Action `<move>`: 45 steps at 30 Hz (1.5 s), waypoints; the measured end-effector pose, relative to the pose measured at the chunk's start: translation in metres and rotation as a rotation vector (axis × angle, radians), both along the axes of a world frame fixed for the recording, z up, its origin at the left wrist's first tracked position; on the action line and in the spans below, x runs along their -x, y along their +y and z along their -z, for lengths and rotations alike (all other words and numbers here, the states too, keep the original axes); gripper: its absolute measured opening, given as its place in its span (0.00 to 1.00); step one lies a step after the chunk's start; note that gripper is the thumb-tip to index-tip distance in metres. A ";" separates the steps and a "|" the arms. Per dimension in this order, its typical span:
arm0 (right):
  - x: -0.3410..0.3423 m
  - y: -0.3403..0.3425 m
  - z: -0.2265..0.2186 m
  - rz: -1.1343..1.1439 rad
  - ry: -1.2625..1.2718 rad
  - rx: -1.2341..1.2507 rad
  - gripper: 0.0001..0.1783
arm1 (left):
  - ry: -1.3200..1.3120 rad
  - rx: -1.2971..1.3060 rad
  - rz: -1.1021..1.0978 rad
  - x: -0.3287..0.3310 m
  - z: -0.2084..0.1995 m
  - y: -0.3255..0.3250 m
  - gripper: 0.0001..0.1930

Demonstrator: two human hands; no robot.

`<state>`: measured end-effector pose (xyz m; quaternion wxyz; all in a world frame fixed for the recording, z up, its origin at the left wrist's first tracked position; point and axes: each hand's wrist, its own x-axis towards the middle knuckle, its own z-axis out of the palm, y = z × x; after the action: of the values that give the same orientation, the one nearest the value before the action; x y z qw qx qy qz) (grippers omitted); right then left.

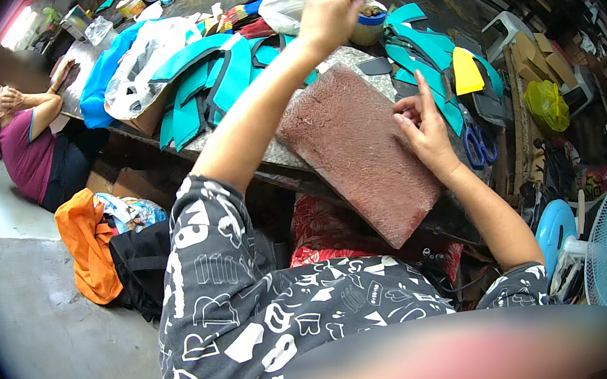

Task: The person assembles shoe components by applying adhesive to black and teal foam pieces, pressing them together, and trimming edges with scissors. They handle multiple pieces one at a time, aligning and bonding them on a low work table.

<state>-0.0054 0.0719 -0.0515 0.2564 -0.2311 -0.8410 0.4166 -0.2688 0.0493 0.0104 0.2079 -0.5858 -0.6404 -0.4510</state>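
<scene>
The work is looking partway along. Many curved teal pieces with dark edges are lying in a left pile (195,100) and a right pile (426,49) on the table (468,18), and they are seemingly shaped already. The piles are giving no sign of which pieces are finished, so how much is left I cannot tell.

The reddish-brown board (359,152) is lying between the piles, slanting across the near edge of the table toward the person. The left hand (332,18) is hovering high beyond the board, near a blue-rimmed pot (369,21), its fingers curling in narrowly; whether it is holding anything I cannot tell. The right hand (424,133) is hanging at the board's right side, index finger pointing away and the other fingers bending toward the thumb; whether it is touching the board or pinching something small is not showing.

A dark grey piece (376,67) is lying just past the board's far end. A yellow piece (467,71) is resting by the right pile, and blue-handled scissors (479,147) are lying nearer on the right.
</scene>
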 end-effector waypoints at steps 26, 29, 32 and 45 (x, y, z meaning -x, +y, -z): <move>-0.004 -0.003 -0.003 -0.193 -0.070 -0.327 0.53 | 0.368 0.116 0.030 -0.015 -0.015 -0.070 0.14; -0.026 -0.002 -0.009 -0.246 -0.058 -0.466 0.49 | 0.234 0.354 -0.093 -0.030 0.018 -0.124 0.17; -0.056 -0.004 -0.011 -0.125 -0.137 -0.638 0.49 | 0.111 0.455 -0.129 -0.030 0.047 -0.152 0.13; -0.090 -0.009 0.008 -0.065 -0.270 -0.292 0.47 | 0.394 0.535 -0.453 0.021 0.073 -0.118 0.12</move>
<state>0.0849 0.0627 -0.0594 0.1587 -0.2180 -0.9262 0.2634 -0.2899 -0.0688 -0.0629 0.2611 -0.5386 -0.7960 -0.0900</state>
